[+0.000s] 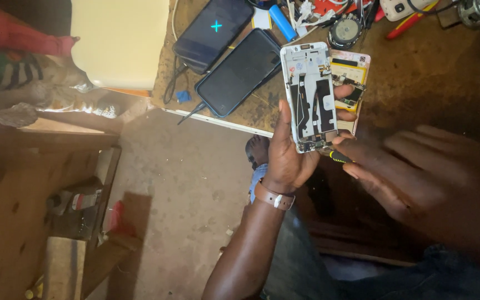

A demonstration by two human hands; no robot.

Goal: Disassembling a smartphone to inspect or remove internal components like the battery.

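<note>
My left hand grips an opened white phone frame, its inner metal plates and black parts facing up. A brown strap sits on that wrist. My right hand holds a small screwdriver with a yellow and black handle; its tip meets the phone's lower edge. Behind the phone lies a second opened phone part with a yellow battery area, touched by my left fingertips.
On the worn brown workbench lie two dark phones, one showing a blue cross, a blue cylinder, cables and tools. A pale cushion is at left; dusty floor and wooden boards lie below.
</note>
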